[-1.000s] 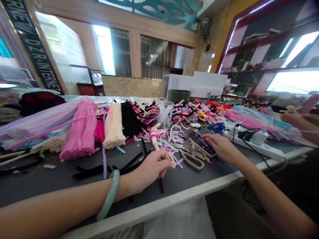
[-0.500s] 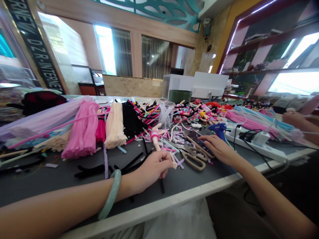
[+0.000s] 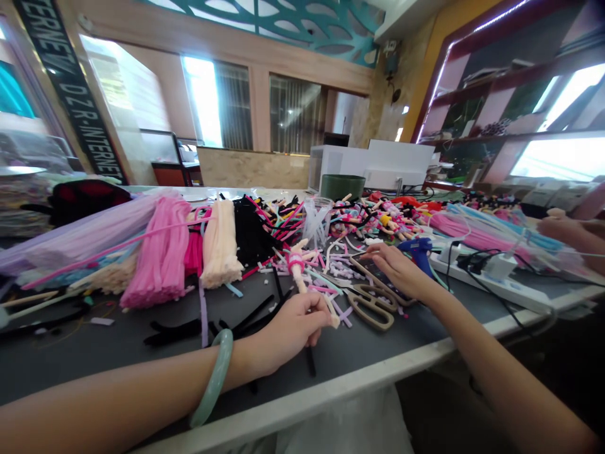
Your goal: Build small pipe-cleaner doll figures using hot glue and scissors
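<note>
My left hand [image 3: 300, 323] is closed, pinching a small fuzzy pipe-cleaner doll [image 3: 295, 263] by its cream-coloured lower end. Pink wraps the doll's middle, and its cream limbs point away from me. My right hand [image 3: 397, 270] has its fingers stretched out over a phone [image 3: 370, 271], which it mostly covers; whether the fingertips touch the screen I cannot tell. Beside the phone, on its near left, lie scissors [image 3: 374, 308] with tan handles. A blue glue gun [image 3: 418, 252] stands just beyond my right wrist.
Bundles of pink [image 3: 158, 258] and cream pipe cleaners [image 3: 220, 249] lie at the left. Finished dolls [image 3: 390, 217] are heaped at the back, near a clear cup [image 3: 316, 221]. A white power strip [image 3: 491, 277] with cables lies right. Another person's hand [image 3: 567, 227] shows at the far right.
My right hand has shifted left and farther up over the phone, hiding most of its screen. My left hand still holds the doll in nearly the same place. The view has tilted slightly.
</note>
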